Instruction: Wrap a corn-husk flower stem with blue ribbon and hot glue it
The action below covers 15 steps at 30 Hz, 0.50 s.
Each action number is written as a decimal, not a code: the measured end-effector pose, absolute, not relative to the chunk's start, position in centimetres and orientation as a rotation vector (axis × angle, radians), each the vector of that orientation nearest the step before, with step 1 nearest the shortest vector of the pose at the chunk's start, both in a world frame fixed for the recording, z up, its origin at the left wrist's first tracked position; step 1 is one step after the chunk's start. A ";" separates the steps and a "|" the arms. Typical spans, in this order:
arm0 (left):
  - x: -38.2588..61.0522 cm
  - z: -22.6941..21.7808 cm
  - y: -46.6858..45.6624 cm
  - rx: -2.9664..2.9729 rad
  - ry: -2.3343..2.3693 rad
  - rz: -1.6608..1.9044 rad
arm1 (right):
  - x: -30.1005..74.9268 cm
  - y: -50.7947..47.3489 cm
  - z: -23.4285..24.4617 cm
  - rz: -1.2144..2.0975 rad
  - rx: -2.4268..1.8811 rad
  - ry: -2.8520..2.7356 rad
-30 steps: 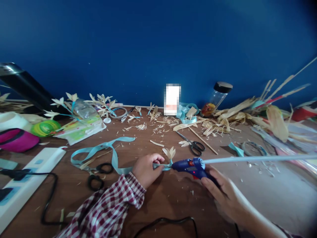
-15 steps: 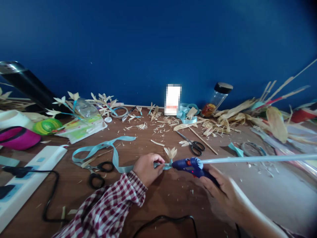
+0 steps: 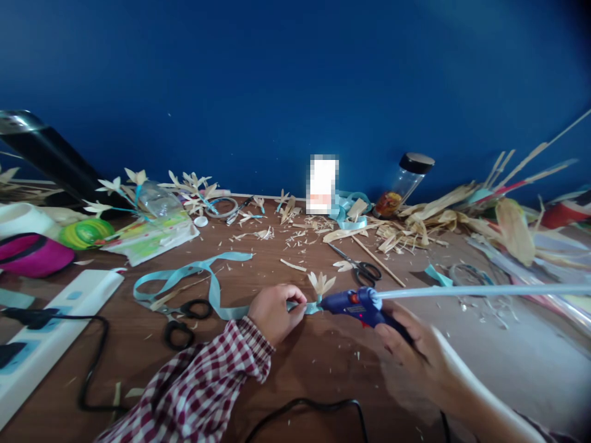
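My left hand (image 3: 278, 314) pinches a light blue ribbon (image 3: 215, 295) between thumb and fingers; its long tail curls away to the left over the table. At the ribbon's right end stands a pale husk flower (image 3: 321, 283), with blue at its base. My right hand (image 3: 410, 344) is wrapped around the handle of a blue hot glue gun (image 3: 351, 303), whose nozzle is at the flower's base. Whether the nozzle touches the ribbon I cannot tell. A long clear glue stick (image 3: 480, 291) sticks out of the gun's back toward the right.
Black-handled scissors (image 3: 179, 323) lie left of my left hand, and a second pair of scissors (image 3: 367, 272) lies beyond the gun. A white power strip (image 3: 87, 301) is at the left. Husk scraps (image 3: 427, 215), a tilted jar (image 3: 401, 187) and finished flowers (image 3: 136, 178) line the back.
The glue gun has shifted very slightly, its stick a little higher at the right. My left hand keeps its pinch on the ribbon in nearly the same place.
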<state>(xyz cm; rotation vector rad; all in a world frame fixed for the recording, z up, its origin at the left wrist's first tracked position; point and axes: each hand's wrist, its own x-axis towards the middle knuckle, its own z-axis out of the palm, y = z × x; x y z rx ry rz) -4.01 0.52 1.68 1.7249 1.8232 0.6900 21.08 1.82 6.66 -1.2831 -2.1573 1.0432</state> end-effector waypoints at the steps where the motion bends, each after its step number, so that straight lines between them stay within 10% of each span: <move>1: -4.0 1.7 0.5 1.727 1.821 0.678 | 21.1 1.8 6.7 1.040 -1.275 -2.177; 15: -3.8 2.3 0.5 1.692 1.831 0.653 | 21.6 2.6 6.7 1.190 -1.384 -2.106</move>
